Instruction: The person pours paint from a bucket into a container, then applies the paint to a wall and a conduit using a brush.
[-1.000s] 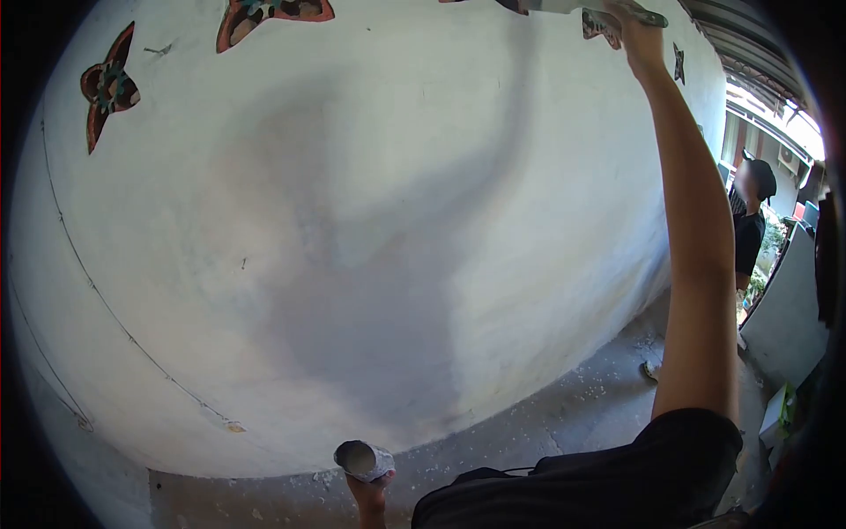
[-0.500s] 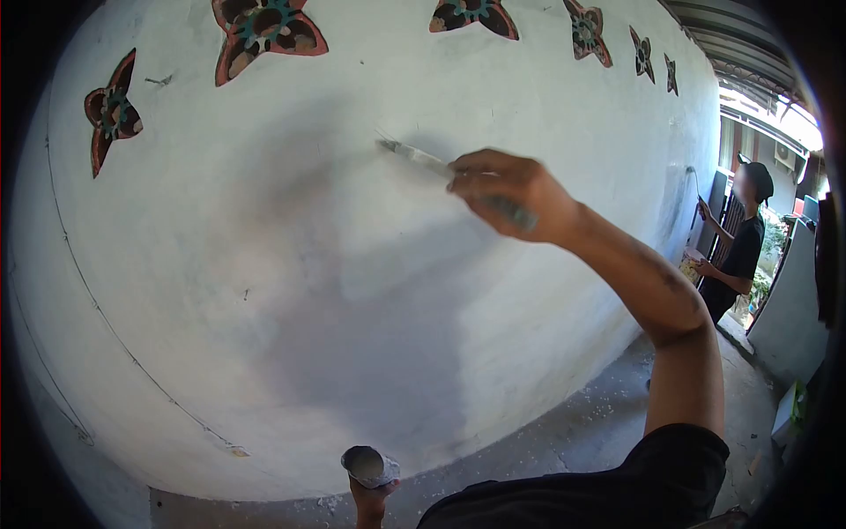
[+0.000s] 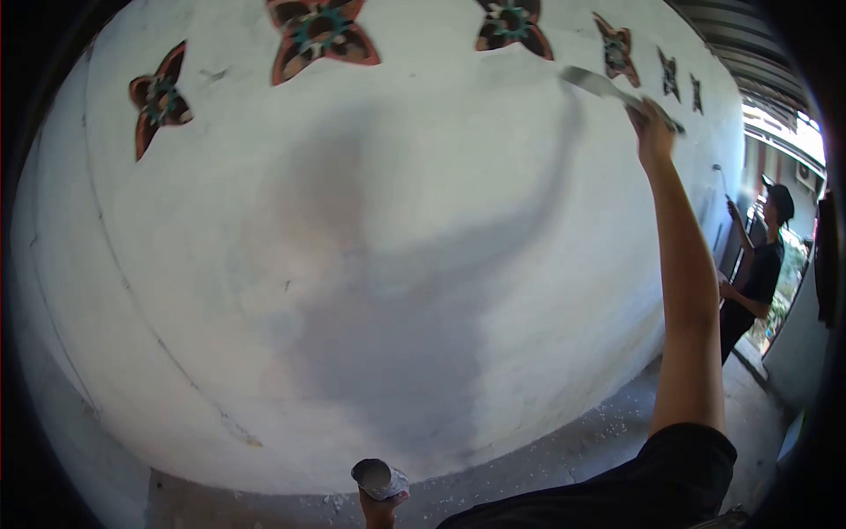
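My right hand [image 3: 655, 132] is raised high on a straight arm and grips a paintbrush [image 3: 599, 85] whose bristles press on the white wall [image 3: 379, 229] below a row of star-shaped vent openings [image 3: 322, 33]. Low at the bottom edge, my left hand [image 3: 381, 507] holds a small paint-spattered cup [image 3: 379, 479], open end up. My shadow falls across the middle of the wall.
Another person [image 3: 758, 273] in dark clothes stands at the far right, working on the same wall with a raised tool. The grey concrete floor [image 3: 582, 441] along the wall's foot is speckled with white flecks. A grey panel [image 3: 797, 335] stands at the right.
My right arm has swung the brush from the wall's middle up to the upper right. The view shifted a little to the left. The cup stays low in my left hand.
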A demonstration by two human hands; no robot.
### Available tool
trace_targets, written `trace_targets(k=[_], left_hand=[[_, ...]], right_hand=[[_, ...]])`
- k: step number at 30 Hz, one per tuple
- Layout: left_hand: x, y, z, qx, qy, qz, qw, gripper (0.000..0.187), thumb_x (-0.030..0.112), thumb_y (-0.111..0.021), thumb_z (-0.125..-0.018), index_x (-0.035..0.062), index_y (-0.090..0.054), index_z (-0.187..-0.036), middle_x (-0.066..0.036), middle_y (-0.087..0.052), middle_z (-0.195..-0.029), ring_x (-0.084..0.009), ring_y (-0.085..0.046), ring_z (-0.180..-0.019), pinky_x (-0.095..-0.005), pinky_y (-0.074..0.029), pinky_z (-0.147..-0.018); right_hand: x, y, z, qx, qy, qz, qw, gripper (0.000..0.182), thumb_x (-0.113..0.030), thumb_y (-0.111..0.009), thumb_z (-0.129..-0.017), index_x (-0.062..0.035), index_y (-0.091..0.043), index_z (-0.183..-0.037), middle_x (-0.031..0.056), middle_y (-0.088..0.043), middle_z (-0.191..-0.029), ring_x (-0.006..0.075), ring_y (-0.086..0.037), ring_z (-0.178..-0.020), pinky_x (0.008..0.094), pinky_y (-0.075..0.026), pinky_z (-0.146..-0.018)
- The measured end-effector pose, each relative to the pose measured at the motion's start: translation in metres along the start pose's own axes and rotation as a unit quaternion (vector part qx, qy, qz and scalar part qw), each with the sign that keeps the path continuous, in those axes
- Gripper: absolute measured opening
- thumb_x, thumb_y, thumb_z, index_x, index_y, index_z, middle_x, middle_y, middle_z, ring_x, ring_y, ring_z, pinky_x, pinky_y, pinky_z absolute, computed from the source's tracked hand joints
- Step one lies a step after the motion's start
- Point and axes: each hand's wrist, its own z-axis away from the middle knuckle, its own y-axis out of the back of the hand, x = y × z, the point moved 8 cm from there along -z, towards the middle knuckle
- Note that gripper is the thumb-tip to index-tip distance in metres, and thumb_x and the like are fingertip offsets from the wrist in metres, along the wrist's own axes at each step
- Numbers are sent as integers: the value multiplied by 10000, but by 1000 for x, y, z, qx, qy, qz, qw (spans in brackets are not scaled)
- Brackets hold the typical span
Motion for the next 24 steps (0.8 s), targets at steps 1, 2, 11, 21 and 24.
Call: trace_targets(k=[1, 2, 11, 21, 24], left_hand=[[-3, 9, 6, 18, 1, 4, 1000, 948, 8, -928, -511, 50, -479, -1345, -86, -645, -1193, -242, -648, -1098, -409, -554, -921], [-3, 12, 12, 13, 4, -3, 1000, 955, -2, -928, -514, 51, -474, -1353, -88, -644, -1202, -247, -648, -1111, -412, -558, -928], [14, 71, 48, 73, 16, -33, 997, 976, 50, -990, -577, 52, -436, -1380, -114, -636, -1280, -236, -631, -1182, -411, -541, -1000], [32, 102, 55, 128, 27, -2, 991, 945, 72, -984, -568, 64, -457, -1352, -89, -647, -1206, -211, -640, -1121, -387, -542, -947], [25, 101, 56, 151, -12, 15, 988, 947, 75, -981, -565, 69, -460, -1355, -83, -642, -1209, -211, -639, -1114, -382, -543, -933]], right_hand=[[20, 38, 16, -7, -3, -15, 1000, 344, -119, -633, -990, 88, -573, -1258, 188, -646, -1213, 268, -668, -1118, 373, -565, -1023], [37, 68, 53, -20, -23, -64, 997, 309, -101, -626, -1000, 82, -583, -1245, 183, -653, -1172, 269, -675, -1077, 348, -568, -992], [45, 401, 610, -92, -104, 678, 722, 426, -161, -794, -896, 63, -588, -1194, 222, -621, -1054, 341, -612, -1008, 460, -500, -890], [-140, 515, 751, -349, -334, 797, 362, 495, -375, -684, -935, 23, -606, -1220, 239, -672, -1078, 445, -639, -1045, 540, -478, -903], [-149, 513, 746, -363, -370, 792, 321, 497, -400, -665, -944, 10, -615, -1219, 233, -681, -1083, 441, -645, -1050, 544, -481, -894]])
